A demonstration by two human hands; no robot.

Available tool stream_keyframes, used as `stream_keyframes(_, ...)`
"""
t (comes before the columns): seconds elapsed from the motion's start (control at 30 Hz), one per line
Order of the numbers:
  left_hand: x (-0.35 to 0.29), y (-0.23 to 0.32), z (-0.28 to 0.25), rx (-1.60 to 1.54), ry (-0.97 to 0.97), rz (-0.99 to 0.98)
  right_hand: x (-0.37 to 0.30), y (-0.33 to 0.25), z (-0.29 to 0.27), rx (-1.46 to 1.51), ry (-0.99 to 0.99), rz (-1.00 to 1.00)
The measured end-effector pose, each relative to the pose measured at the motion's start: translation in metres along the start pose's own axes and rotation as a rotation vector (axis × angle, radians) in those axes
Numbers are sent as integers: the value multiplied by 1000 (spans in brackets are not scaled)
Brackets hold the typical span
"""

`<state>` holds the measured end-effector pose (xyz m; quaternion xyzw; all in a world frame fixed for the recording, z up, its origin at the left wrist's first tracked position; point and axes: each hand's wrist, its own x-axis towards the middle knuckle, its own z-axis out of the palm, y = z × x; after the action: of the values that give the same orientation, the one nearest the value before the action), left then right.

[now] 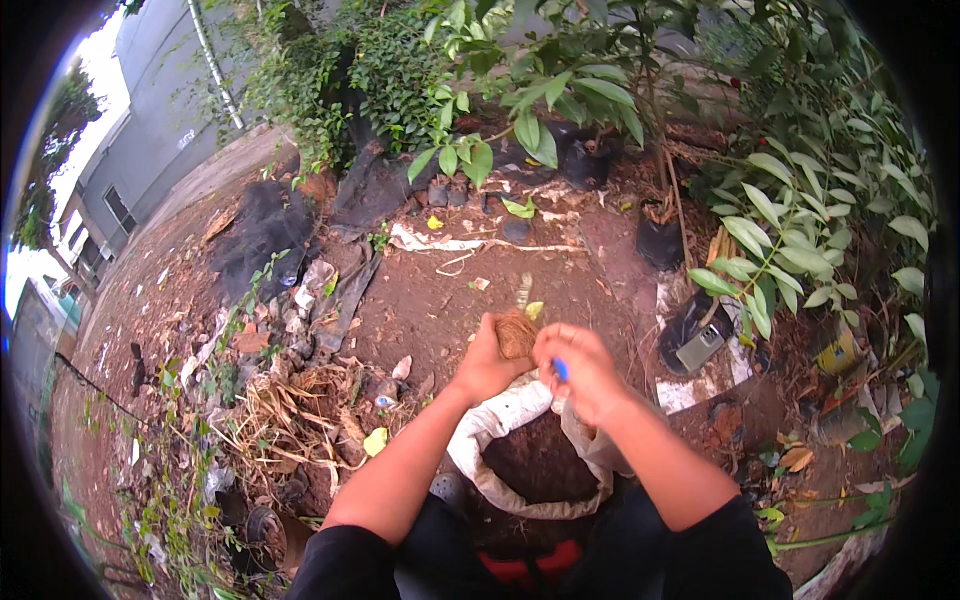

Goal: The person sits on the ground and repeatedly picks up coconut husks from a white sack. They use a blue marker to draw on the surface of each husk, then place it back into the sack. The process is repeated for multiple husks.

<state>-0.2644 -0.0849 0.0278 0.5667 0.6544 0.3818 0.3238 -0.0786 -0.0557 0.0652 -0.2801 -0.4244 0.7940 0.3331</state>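
My left hand (485,362) is closed around the side of a ball of brown fibre (517,333), which looks like coconut fibre. Close by on its right, my right hand (580,368) is curled shut with a small blue object (560,370) showing between the fingers; its kind is not clear. Just past the ball stand out a yellow-green leaf (534,310) and a pale greenish strip (524,288); I cannot tell whether they join it. Below both hands, between my legs, is a whitish sack (480,462) with a rolled rim and dark soil (540,462) inside.
To the right, a phone (703,346) rests on a black plastic bag (678,335). Dry straw (290,415) and litter lie on the left, near a dark net (262,235). Leafy branches (780,240) overhang the right. Black plant bags (585,165) stand at the back.
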Motion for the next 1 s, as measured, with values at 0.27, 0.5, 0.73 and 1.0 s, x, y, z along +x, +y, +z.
stream_keyframes(0.27,19,16,-20,-1585,-199,-104,-7,58,22,-923,-238,-607)
stream_keyframes(0.5,10,26,-46,-1697,-291,34,23,50,-15,-622,-503,-323)
stream_keyframes(0.73,13,10,-39,-1526,-497,-91,41,12,-60,391,-53,-32)
stream_keyframes(1.0,8,11,-23,-800,-568,-163,41,-4,-63,195,267,-123)
